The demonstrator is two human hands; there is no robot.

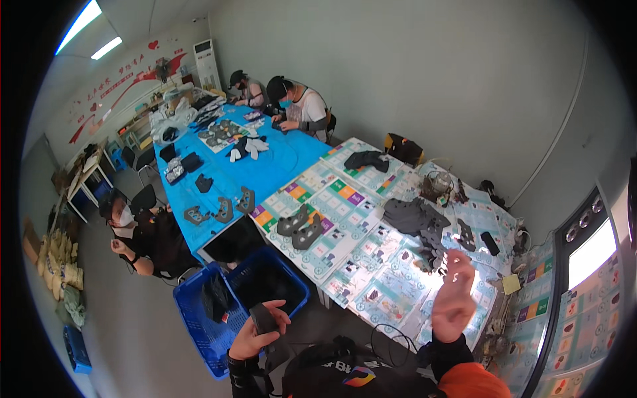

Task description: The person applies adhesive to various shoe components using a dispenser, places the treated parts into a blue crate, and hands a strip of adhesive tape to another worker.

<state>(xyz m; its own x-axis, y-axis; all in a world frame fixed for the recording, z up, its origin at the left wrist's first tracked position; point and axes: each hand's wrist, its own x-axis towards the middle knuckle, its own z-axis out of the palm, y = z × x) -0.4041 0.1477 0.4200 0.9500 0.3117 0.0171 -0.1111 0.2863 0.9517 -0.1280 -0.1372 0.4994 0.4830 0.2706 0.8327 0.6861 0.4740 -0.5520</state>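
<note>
My left hand (257, 333) is closed round a dark grey, rounded piece (264, 319), held up over the right end of the blue crates. Its thumb and fingers wrap the piece, and part of it is hidden. My right hand (454, 302) reaches out over the sunlit right part of the table. Its fingers are bent together beside a heap of dark grey shaped pieces (417, 217); what they grip, if anything, cannot be made out. Left of the heap lie two grey pieces with holes (307, 233). Another such piece (466, 235) lies to its right, next to a small black object (490, 243).
Blue plastic crates (194, 326), one holding dark items, stand below the table's near edge. A patterned sheet (352, 229) covers the near table; a blue cover (292, 159) lies beyond. Co-workers sit at the far side (306, 109) and at left (149, 232). Cables and equipment (439, 182) stand by the wall.
</note>
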